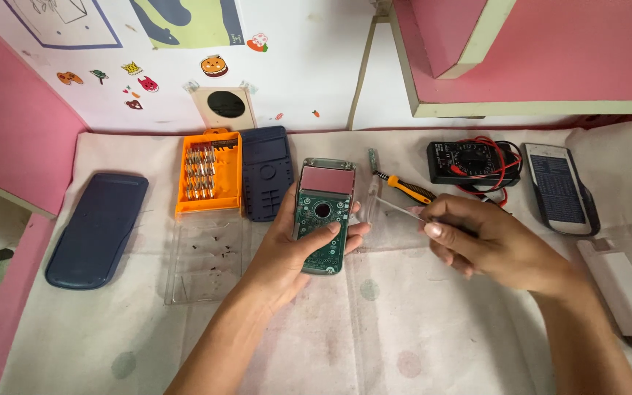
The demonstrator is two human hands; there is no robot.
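— What's in hand? 
— The left hand [298, 252] cradles the opened calculator [322, 214] above the bench [374, 329], fingers curled round it. 
— And the right hand [488, 245]? 
— It pinches a slim tool [398, 208], the tip still short of the circuit board; a steady approach seems needed.

Desk [374, 344], cloth-covered: orange bit case [209, 173], clear lid [206, 257], two blue covers [97, 228] [266, 172], multimeter [472, 162], screwdriver [408, 188], calculator [559, 187].
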